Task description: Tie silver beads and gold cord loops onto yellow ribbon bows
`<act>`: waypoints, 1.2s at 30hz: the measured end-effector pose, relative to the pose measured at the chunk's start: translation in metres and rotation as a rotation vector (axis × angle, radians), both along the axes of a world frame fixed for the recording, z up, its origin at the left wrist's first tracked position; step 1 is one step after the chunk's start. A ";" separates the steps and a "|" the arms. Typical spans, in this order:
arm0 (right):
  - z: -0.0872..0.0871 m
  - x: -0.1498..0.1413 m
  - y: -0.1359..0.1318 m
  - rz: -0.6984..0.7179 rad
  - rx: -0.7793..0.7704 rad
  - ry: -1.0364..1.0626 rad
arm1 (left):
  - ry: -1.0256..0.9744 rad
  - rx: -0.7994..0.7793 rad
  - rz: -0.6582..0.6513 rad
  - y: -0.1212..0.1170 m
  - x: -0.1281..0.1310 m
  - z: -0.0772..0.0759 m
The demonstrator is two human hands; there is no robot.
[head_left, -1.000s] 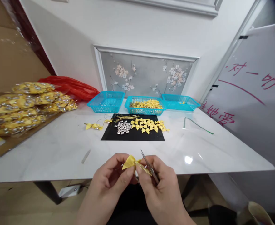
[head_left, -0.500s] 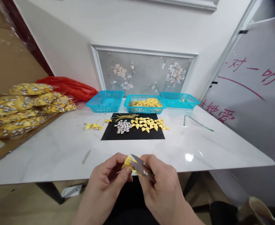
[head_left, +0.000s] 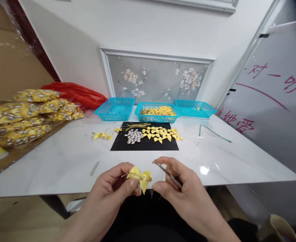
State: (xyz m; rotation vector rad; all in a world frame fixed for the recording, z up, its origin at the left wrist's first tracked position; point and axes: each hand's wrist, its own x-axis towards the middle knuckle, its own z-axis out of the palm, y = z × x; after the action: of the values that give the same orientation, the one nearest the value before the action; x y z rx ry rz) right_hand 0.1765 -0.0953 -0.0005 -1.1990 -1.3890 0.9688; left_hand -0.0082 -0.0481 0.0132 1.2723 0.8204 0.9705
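Observation:
Between thumb and fingers, my left hand pinches a yellow ribbon bow with a thin gold wire at its middle. To the right of the bow, my right hand keeps a pair of small scissors in its palm, with thumb and forefinger spread apart. The scissors' blades are mostly hidden by the hand. Farther back on the table, a black mat carries silver beads, yellow bows and gold wires. A partly strung piece with bows lies left of the mat.
Three blue baskets stand along the wall, the middle one filled with yellow bows. Bagged yellow-and-silver pieces are piled at left beside a red plastic bag. A green strip lies on the white table.
My right hand has turned and moved slightly right, drawing the scissors away from the bow. The bow now shows in full in my left hand.

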 end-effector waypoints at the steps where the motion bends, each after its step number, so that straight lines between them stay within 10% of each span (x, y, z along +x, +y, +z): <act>1: -0.002 0.005 -0.001 -0.034 0.000 -0.015 | -0.007 -0.002 0.020 -0.001 0.001 0.000; 10: -0.053 0.095 0.016 -0.634 -0.121 -0.804 | -0.057 -0.135 0.214 0.005 0.001 -0.006; 26: -0.070 0.142 0.042 -0.833 -0.223 -1.055 | -0.140 -0.188 0.159 0.008 0.023 -0.004; 30: -0.043 0.112 0.026 -0.725 -0.008 -0.925 | -0.140 -0.190 0.152 0.007 0.027 -0.005; 36: -0.007 0.016 0.008 -0.208 0.547 -0.395 | -0.148 -0.173 0.146 0.005 0.029 -0.005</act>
State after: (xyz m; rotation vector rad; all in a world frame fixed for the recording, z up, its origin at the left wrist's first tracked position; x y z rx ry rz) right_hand 0.1920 -0.0874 -0.0072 -1.1109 -1.6557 0.1780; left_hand 0.0210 -0.0432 0.0086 0.9904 0.8702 1.0723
